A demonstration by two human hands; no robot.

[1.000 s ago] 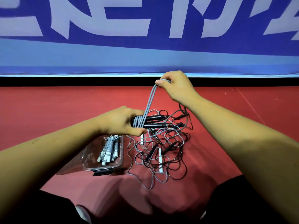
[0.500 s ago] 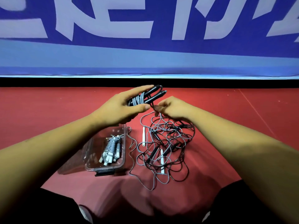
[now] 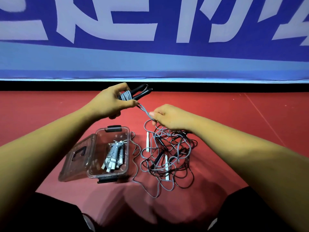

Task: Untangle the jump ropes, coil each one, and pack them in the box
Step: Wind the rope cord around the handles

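Rope part-coiled, tail running into the pile: snag risk.
Grey rope [image 3: 145,112] is wound on its black handles [image 3: 142,91], held above the far floor [image 3: 234,123]. Our left hand [image 3: 107,104] clamps fingers and thumb round the wound handles, and our right hand [image 3: 168,118] pinches the doubled strand just below. That strand drops into the pile [image 3: 172,158] beside the box [image 3: 128,148]. We judge a hard pull could tighten knots or drag the pile.

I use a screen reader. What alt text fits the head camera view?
The left hand grips a grey rope wound round its black handles; the right hand pinches the loose strand. On the red floor lie an open clear box holding a coiled rope and a tangled pile of ropes.
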